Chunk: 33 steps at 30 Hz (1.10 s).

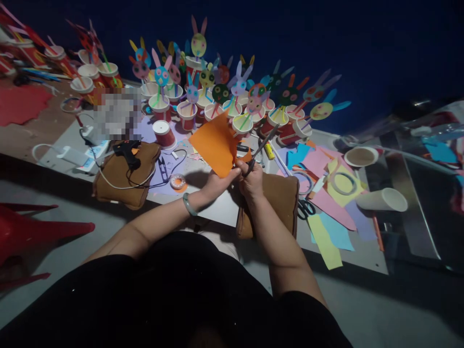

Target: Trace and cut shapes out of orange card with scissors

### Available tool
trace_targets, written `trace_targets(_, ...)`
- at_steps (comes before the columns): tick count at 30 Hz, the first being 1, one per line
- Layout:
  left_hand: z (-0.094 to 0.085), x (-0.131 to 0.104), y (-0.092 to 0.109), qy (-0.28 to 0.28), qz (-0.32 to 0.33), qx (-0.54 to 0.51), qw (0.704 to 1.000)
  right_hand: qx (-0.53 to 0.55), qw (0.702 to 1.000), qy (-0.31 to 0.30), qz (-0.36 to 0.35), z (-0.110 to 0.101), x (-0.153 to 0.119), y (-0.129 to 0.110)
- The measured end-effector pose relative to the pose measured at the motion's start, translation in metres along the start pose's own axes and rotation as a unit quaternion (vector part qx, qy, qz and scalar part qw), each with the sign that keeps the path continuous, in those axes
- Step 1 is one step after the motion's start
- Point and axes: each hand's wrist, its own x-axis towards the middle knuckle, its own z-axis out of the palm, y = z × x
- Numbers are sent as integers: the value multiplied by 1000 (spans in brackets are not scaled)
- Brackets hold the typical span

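Note:
A sheet of orange paper (213, 144) is pinched in my left hand (219, 184), its broad part standing up beyond the fingers. My right hand (253, 181) is closed on a pair of scissors (260, 151), whose blades point up and away from me. A smaller orange piece (247, 156) curls beside the blades; I cannot tell whether it is still joined to the sheet. Both hands meet above the front of the table, with the right wrist over a brown cushion (279, 198). The scissor handles are mostly hidden by my fingers.
Paper cups with rabbit-faced figures (239, 89) crowd the table's back. On the left, a glue gun (127, 153) lies on another brown cushion (145, 193), near a power strip (90, 157). Coloured paper scraps (331, 212), tape rolls (343, 183) and black-handled scissors (306, 209) lie right.

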Motion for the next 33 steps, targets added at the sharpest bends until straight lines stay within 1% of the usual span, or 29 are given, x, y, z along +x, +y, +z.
trace_targets(2, 3, 10, 2, 35, 19, -27, 999, -4, 1000, 4, -9, 0, 0, -1)
trace_targets(4, 0, 18, 5, 42, 7, -29, 999, -7, 1000, 8, -14, 0, 1, -4)
trace_targets(6, -7, 23, 11, 18, -20, -19, 999, 1, 1000, 19, -16, -1, 3, -8)
trace_targets(10, -20, 32, 29, 9, -21, -29, 999, 13, 999, 43, -20, -2, 5, -13)
trace_targets(12, -20, 37, 37, 5, -24, -72, 997, 8, 999, 42, -22, -3, 6, -14)
trace_targets(14, -16, 39, 40, -7, -16, -132, 991, -1, 999, 37, -25, -3, 6, -13)
trace_targets(16, -9, 40, 38, -36, -8, -159, 987, -8, 999, 36, -26, -3, 5, -13)
trace_targets(19, 2, 38, 28, -102, -22, -106, 989, 0, 999, 46, -18, -1, 4, -13)
trace_targets(21, 7, 37, 21, -125, -45, -79, 988, 16, 999, 51, -6, 0, 3, -14)
trace_targets(24, 8, 38, 16, -142, -74, -104, 982, 17, 998, 52, -4, 0, 3, -12)
trace_targets(26, 8, 41, 15, -129, -64, -132, 981, 3, 999, 51, -16, -2, 3, -9)
trace_targets(30, 6, 45, 18, -53, 2, -148, 988, -17, 998, 45, -32, -6, 3, -4)
trace_targets(33, 4, 45, 20, -16, 17, -139, 990, -30, 998, 48, -33, -6, 2, -3)
